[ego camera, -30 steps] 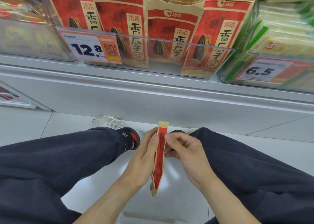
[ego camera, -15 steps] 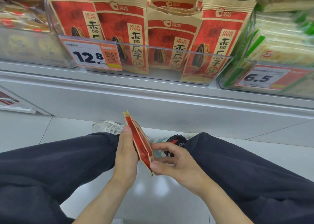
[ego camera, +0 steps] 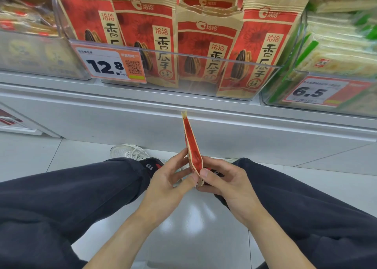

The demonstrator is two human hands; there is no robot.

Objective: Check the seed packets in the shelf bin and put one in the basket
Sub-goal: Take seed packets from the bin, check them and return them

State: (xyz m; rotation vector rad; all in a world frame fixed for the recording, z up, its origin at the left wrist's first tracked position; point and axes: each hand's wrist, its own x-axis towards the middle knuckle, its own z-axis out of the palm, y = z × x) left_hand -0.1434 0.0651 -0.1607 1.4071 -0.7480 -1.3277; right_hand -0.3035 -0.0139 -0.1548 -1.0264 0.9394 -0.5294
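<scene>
Here, both hands (ego camera: 204,179) hold an edge-on packet (ego camera: 192,148).

We wore dark navy trousers (ego camera: 67,189) of a plain, matte cloth, loose at the knee and lightly creased. Our forearms (ego camera: 126,234) were bare, with no sleeve, watch or ring in sight on the left hand (ego camera: 165,185) or the right hand (ego camera: 228,183). One white mesh sneaker (ego camera: 127,151) had white laces, and a dark sock (ego camera: 152,165) bore red and white marks.
</scene>
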